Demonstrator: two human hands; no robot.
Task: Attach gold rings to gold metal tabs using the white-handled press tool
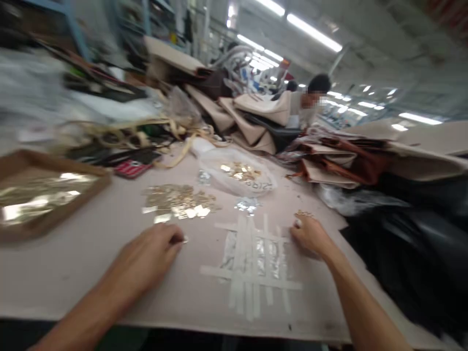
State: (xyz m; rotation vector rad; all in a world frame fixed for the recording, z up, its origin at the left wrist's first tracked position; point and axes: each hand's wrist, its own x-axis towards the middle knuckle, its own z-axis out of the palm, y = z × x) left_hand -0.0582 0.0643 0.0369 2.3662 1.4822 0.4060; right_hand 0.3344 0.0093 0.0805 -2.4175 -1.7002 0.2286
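My left hand (pixel 155 248) is closed in a pinch above the table, left of the taped patch. A small pale, shiny piece (pixel 185 239) shows at its fingertips, too blurred to name. In front of it lies a pile of flat gold metal plates (pixel 179 200). My right hand (pixel 310 235) is at the right edge of the taped patch (pixel 252 263), its fingers curled together beside a few small gold pieces (pixel 303 213). What those fingers hold, if anything, is unclear. Small silver pieces (pixel 247 204) lie just beyond the patch, which has crossed pale tape strips over clear film.
An open plastic bag (pixel 204 156) holds more gold pieces. On the left stands a cardboard tray (pixel 104 178) of gold plates. Stacked leather-like panels (pixel 329 163) and black material (pixel 409 243) crowd the right. Beyond the table, a person (pixel 305 109) is visible.
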